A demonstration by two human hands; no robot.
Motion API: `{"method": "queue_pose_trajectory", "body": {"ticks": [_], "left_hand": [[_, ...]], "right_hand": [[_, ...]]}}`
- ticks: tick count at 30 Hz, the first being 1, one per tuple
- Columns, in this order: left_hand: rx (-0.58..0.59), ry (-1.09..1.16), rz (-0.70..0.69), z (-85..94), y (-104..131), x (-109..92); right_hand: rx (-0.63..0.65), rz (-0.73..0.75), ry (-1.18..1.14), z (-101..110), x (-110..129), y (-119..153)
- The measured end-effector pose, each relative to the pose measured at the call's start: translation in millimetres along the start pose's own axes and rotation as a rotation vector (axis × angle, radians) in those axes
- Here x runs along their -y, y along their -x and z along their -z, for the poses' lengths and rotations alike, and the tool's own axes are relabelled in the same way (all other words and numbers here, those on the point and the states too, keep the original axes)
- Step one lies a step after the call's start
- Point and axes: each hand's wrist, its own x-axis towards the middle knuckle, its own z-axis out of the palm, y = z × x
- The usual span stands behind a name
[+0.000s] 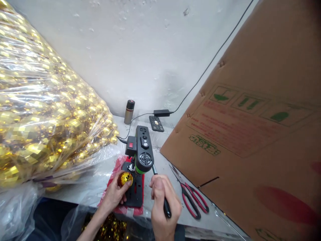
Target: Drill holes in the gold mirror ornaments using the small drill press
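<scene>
A small black bench drill press [144, 147] with a red switch stands on a red sheet [116, 174] on the table. My left hand [116, 190] pinches a shiny gold mirrored ball [126, 179] over the left side of the machine's black base [135, 194], in front of and below the drill head. My right hand [164, 201] is wrapped round the black-handled lever [167, 208] at the machine's right side. The drill's tip is hidden under the head.
A big clear bag of gold balls [62, 117] fills the left. Red-and-black scissors [192, 197] lie beside a large cardboard box [250, 134] at the right. Behind the machine are a spray can [129, 112], a phone [156, 124] and a power adapter [162, 113] with its cable.
</scene>
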Motion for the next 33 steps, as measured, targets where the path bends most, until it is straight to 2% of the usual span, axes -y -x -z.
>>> {"method": "queue_pose_trajectory", "body": {"ticks": [3, 6, 8, 10, 12, 16, 21, 26, 29, 33], "left_hand": [[0.027, -0.176, -0.111, 0.7, 4, -3], [-0.001, -0.331, -0.237, -0.3, 7, -6], [-0.027, -0.43, -0.262, -3.1, 8, -7], [-0.063, -0.514, -0.26, -6.9, 6, -7], [-0.091, -0.584, -0.319, -10.3, 2, -8], [-0.055, -0.668, -0.453, -12.7, -8, -6], [-0.038, -0.685, -0.436, -12.2, -10, -4], [-0.038, -0.689, -0.42, -13.8, -6, -6], [-0.045, -0.686, -0.424, -14.2, -6, -6], [-0.05, -0.684, -0.432, -14.5, -5, -6]], "right_hand": [[0.009, 0.007, 0.005, 1, 1, 0], [0.019, 0.007, 0.009, 1, 2, 1], [0.022, 0.007, 0.014, 2, 1, 1], [0.018, 0.009, 0.017, 2, 1, 2], [0.01, 0.02, 0.017, 2, 1, 2], [0.002, 0.05, 0.019, 2, 0, 3], [-0.008, 0.088, 0.039, -1, -17, 22], [-0.097, 0.139, 0.056, -12, -40, 44], [-0.162, 0.123, 0.04, -17, -43, 46], [-0.175, 0.118, 0.041, -20, -39, 46]]}}
